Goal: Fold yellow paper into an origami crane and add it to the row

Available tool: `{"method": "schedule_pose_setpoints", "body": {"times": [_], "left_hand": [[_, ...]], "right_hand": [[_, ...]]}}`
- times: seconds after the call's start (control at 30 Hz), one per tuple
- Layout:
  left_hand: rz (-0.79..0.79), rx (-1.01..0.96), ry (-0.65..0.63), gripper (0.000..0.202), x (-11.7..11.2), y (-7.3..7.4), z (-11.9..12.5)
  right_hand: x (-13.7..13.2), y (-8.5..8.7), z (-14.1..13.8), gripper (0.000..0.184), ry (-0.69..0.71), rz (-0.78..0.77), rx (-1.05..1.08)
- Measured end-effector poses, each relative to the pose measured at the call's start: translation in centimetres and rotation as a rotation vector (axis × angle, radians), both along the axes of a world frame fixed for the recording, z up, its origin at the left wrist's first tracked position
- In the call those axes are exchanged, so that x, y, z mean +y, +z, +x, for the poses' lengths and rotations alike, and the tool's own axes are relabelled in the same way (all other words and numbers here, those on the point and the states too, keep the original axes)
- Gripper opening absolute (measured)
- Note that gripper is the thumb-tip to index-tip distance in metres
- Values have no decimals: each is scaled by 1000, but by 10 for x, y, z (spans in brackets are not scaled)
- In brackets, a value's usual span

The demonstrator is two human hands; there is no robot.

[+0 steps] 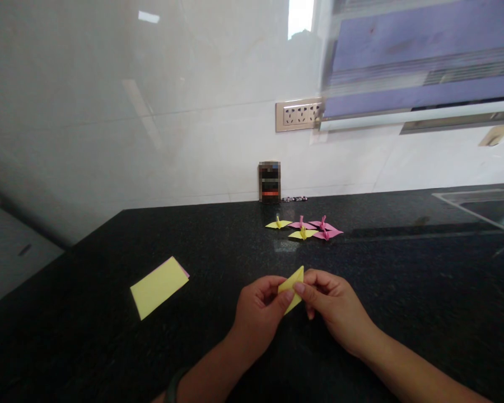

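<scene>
A small yellow folded paper (296, 278), pointed at its top corner, is held between my two hands above the dark countertop. My left hand (260, 308) pinches its lower left side, thumb on the front face. From the other side my right hand (334, 305) grips the right edge, its thumb pressed on the paper near the middle. The fingers behind the paper are partly hidden. Beyond my hands stand several small origami cranes, among them a yellow crane (303, 233) and a pink crane (327, 234).
Yellow paper sheets (159, 288) with a pink edge under them lie on the black countertop (210, 240) at the left. A dark pixelated box (269, 182) leans at the wall beside a beaded strand (294, 199). A socket panel (298, 115) is on the wall; a sink or hob edge (479, 210) shows right.
</scene>
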State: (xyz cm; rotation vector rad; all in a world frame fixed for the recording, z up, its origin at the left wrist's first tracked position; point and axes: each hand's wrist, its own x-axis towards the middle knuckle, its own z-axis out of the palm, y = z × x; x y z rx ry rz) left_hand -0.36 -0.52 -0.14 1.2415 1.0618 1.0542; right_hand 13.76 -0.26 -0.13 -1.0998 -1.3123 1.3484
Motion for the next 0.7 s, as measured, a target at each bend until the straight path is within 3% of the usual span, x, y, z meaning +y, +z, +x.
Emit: {"method": "schedule_pose_setpoints", "body": {"times": [0.33,0.7], "left_hand": [[-34,87,-52,22,-2,-4,1],[-24,106,-5,18,0,-4,-1]], "right_hand": [[-3,-1,-2,19,11,-11,90],[-4,2,-2,17,45,6,76]]}}
